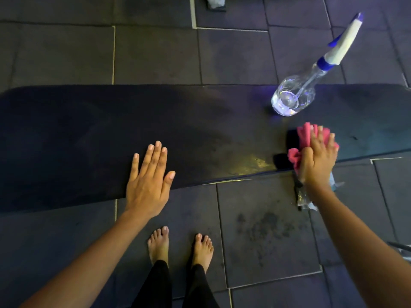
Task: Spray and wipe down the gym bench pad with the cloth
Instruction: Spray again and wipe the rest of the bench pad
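Note:
The dark bench pad (93, 134) runs across the view from left to right. My right hand (317, 158) presses a crumpled pink cloth (303, 135) flat onto the pad near its front edge, at the right. My left hand (149, 181) lies over the pad's front edge, palm down, fingers spread, with nothing in it. A clear spray bottle (293, 94) with a white and blue trigger head stands upright on the pad, just beyond the cloth. It holds a little clear liquid. A glossy patch (255, 163) shows on the pad left of the cloth.
Dark rubber floor tiles (266, 230) surround the bench. My bare feet (180, 245) stand just in front of it. A bench frame part (304, 196) shows under my right wrist. A small dark object (214, 3) lies on the floor at the top edge.

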A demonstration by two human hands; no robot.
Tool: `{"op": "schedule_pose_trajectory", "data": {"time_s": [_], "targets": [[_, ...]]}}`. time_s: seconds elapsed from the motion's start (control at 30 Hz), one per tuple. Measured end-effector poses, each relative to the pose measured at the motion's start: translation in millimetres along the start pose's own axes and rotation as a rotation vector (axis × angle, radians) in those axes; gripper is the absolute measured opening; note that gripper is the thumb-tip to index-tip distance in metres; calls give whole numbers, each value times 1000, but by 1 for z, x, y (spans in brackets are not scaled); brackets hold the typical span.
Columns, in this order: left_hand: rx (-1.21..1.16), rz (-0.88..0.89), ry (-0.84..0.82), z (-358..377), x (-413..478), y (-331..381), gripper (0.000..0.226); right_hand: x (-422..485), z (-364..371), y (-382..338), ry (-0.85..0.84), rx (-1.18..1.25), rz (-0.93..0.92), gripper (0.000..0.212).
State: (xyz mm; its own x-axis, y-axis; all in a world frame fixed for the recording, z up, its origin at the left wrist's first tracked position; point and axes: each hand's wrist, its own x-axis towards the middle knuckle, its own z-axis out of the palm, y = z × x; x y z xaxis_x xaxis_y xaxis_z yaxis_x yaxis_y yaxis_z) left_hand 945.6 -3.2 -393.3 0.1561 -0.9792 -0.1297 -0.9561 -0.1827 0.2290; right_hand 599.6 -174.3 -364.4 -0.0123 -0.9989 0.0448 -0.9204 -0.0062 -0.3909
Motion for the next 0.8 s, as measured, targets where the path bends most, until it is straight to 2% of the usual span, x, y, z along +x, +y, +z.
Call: {"op": "schedule_pose_trajectory", "data": {"time_s": [0.07,0.23,0.33,0.6,0.73,0.8], "targets": [[0,-9,-2,0,1,3,63,-4,12,4,-38,-59,36,68],[11,-49,19,4,3,10,64,-16,28,-19,91,83,82,70],[26,-63,23,5,3,10,64,-42,46,-48,94,181,6,65],[49,-62,-15,0,2,13,66,-89,76,-126,-68,368,-243,61],[38,-36,-23,-5,4,15,67,-76,55,-121,-19,688,-191,57],[12,2,-29,-5,9,23,66,-59,42,-102,56,650,-149,59]]}}
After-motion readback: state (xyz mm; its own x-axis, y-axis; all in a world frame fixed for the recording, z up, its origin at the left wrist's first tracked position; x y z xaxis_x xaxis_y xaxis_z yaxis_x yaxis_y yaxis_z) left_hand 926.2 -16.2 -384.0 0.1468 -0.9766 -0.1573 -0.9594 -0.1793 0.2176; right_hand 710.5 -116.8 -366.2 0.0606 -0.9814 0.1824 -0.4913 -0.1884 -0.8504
